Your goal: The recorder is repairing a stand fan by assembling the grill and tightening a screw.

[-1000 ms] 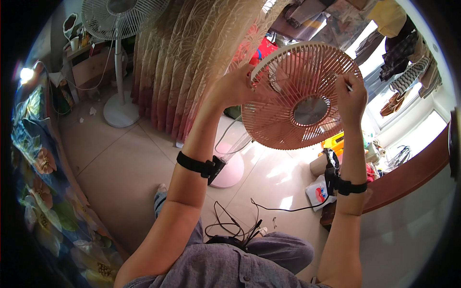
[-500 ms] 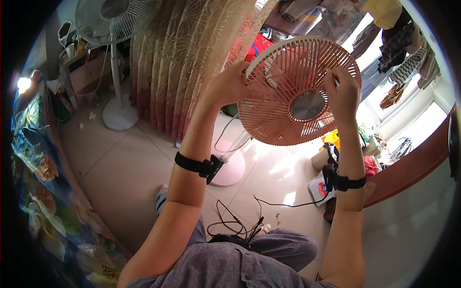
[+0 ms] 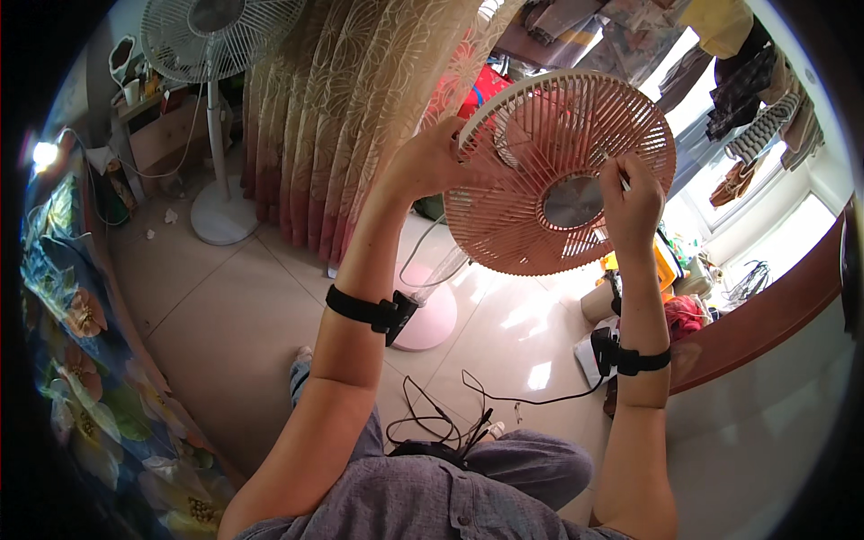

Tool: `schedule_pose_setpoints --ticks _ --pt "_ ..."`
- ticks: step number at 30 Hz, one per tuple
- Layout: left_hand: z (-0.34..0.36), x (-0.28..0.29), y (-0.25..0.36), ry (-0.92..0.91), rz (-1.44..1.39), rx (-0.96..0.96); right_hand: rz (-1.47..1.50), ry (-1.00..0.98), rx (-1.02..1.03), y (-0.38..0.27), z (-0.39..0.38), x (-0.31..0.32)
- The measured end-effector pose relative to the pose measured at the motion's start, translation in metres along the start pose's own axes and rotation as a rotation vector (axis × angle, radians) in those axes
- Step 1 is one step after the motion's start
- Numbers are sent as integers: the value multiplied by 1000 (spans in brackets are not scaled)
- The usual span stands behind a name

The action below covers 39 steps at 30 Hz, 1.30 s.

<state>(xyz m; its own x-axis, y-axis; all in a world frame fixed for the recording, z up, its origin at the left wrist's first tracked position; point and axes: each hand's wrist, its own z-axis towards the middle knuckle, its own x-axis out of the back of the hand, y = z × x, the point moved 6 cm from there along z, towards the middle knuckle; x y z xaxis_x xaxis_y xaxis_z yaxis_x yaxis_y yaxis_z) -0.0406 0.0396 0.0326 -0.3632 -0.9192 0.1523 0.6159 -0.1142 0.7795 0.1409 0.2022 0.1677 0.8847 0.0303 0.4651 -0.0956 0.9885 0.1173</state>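
Observation:
A pink-white pedestal fan (image 3: 526, 249) stands in front of me, its round slatted grille facing me with a grey disc in the middle. My left hand (image 3: 430, 162) is closed round the upper left rim of the grille. My right hand (image 3: 633, 202) is over the right side of the grille, just beside the centre disc. Its fingers are bent and pinched together at the slats; whatever they hold, if anything, is too small or hidden to name. The fan's pale round base (image 3: 425, 319) rests on the floor behind my left wrist.
A second white pedestal fan (image 3: 214, 117) stands at the far left beside a long patterned curtain (image 3: 315, 135). Black cables (image 3: 432, 418) lie near my lap. A floral cover (image 3: 85, 360) runs along the left, a reddish-brown curved edge (image 3: 765, 333) along the right. Clothes (image 3: 742, 81) hang by the window.
My right hand has moved left and slightly down across the grille, closer to the centre disc. My left hand keeps its grip on the rim, and the fan head has shifted barely left.

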Motion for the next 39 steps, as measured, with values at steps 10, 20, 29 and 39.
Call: schedule_pose_setpoints --ticks 10,20,29,39 --pt "-2 -1 5 -29 -50 62 -138 67 103 -5 22 6" --pt "-1 1 5 -41 -71 26 -138 10 64 -10 -4 -6" --pt "0 2 2 -35 -71 18 -36 165 -40 14 13 22" --pt "-2 2 4 -20 51 75 -203 38 72 3 -2 -13"
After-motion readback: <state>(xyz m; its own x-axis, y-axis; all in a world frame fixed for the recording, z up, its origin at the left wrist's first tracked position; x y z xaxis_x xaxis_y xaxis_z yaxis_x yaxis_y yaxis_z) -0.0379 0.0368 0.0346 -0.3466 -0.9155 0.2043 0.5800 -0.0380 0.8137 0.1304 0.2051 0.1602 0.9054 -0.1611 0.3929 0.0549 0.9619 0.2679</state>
